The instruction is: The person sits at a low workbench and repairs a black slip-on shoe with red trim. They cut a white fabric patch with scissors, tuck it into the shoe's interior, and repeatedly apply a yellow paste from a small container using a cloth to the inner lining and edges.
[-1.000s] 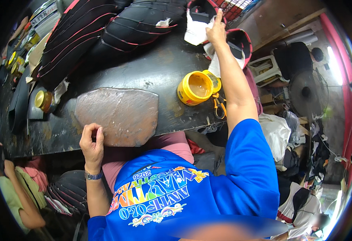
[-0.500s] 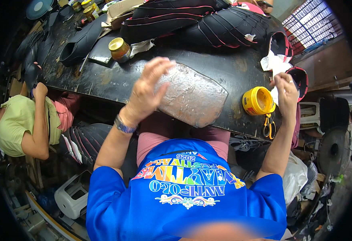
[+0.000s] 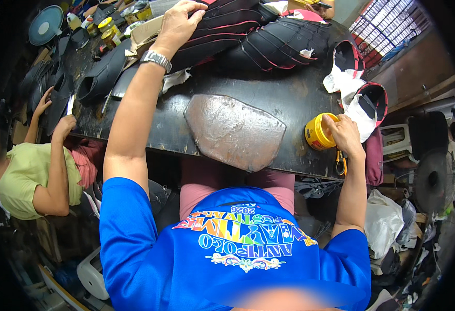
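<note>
My left hand [image 3: 182, 23] reaches to the far side of the table and pinches the near edge of a black shoe upper [image 3: 222, 15] with red edging, in a stack of similar pieces. The exact hold is partly hidden. At the right, my right hand [image 3: 347, 136] is closed at the mouth of an open yellow tub [image 3: 318, 136], a digit reaching over its rim. Orange-handled scissors [image 3: 340, 165] lie beside the tub. Between my arms a worn, grey-brown flat slab [image 3: 238, 132] lies at the table's near edge.
More red-edged black shoe pieces [image 3: 373, 101] with white lining hang at the table's right end. Black shoe parts [image 3: 100, 75] and yellow-lidded jars [image 3: 108, 30] stand at the far left. A person in a yellow-green shirt [image 3: 35, 176] works at the left. A fan [image 3: 432, 179] stands at the right.
My left hand has moved from above the slab to the stack at the far side. My right hand has come down and left onto the tub's mouth.
</note>
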Tool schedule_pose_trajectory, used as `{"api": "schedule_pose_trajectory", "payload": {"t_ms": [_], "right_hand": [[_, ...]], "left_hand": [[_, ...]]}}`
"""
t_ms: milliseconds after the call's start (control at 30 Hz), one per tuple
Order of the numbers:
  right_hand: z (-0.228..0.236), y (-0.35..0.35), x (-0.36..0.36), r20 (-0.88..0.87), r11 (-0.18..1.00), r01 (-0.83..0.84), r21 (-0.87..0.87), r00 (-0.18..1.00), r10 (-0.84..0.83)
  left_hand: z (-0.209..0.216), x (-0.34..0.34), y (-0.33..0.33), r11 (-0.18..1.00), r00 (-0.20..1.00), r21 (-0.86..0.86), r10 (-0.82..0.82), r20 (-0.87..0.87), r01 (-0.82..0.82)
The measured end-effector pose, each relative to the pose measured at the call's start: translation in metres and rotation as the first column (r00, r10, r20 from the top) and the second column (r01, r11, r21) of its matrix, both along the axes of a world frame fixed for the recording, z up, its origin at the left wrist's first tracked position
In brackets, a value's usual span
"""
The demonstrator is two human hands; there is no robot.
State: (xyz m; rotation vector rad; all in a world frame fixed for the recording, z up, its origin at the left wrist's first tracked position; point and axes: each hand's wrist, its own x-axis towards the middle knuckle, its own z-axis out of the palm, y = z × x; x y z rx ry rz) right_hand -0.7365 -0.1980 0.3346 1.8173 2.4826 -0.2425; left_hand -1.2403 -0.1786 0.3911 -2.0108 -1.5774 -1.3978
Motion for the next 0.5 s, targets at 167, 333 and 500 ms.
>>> {"api": "schedule_pose_trajectory", "payload": {"t_ms": [167,333,500], "right_hand": [[-0.007,-0.015,0.001,-0.193,0.96,0.014,0.28,0.98,0.042],[-0.003,-0.004,-0.008,0.004,0.996,0.031,0.079,1.0,-0.031],[-0.004,-0.009,-0.006,-0.171,0.954,-0.018,0.299,0.983,0.072]], "left_hand": [[0.008,-0.009,0.041,0.994,0.99,-0.085,-0.055,0.132,0.066],[0.002,-0.032,0.084,0.942,0.996,-0.327,0.047,-0.082,-0.071],[-0.015,-0.061,0.119,0.947,0.942,-0.002,0.318,-0.103,-0.32]]}}
